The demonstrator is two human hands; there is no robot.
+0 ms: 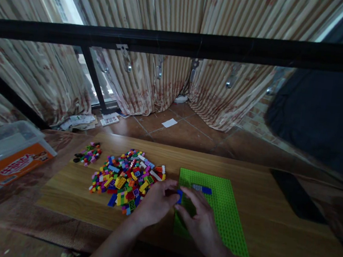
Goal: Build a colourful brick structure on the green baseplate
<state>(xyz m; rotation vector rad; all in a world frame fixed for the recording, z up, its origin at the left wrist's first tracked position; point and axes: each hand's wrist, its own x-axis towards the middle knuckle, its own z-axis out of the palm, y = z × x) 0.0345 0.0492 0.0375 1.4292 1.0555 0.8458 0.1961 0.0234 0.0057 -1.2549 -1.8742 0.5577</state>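
My left hand (155,202) and my right hand (200,221) meet over the near left part of a green baseplate (226,216) on a wooden board. Between their fingertips sits a small blue brick (179,195), pinched by both hands. A short row of blue and grey bricks (202,188) is stuck on the plate just beyond my fingers. A heap of several loose coloured bricks (126,177) lies to the left of my left hand.
A smaller cluster of bricks (88,153) lies at the board's far left. A clear plastic box with an orange label (6,154) stands at the left. A dark phone (297,195) rests at the right. A black rail (180,41) and curtains stand behind.
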